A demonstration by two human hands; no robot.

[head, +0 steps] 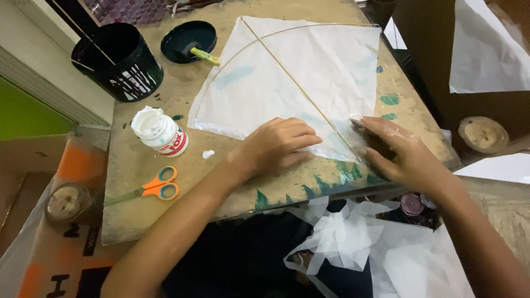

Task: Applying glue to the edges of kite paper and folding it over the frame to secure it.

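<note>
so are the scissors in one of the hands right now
No, the orange scissors lie on the table, while the left hand and right hand press the white paper kite.

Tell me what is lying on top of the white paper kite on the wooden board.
On the white paper kite lie two thin sticks, one straight, one curved. Both hands, left and right, press flat near its lower corner; the paper beneath them is hidden.

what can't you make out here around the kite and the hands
Head view, the only one:
- Near corner of the white paper kite: covered by the left hand and right hand.
- Inside of the black bucket: too dark.
- Brush tip in the black lid: hidden in dark paint.
- Glue jar contents: unclear.
</note>
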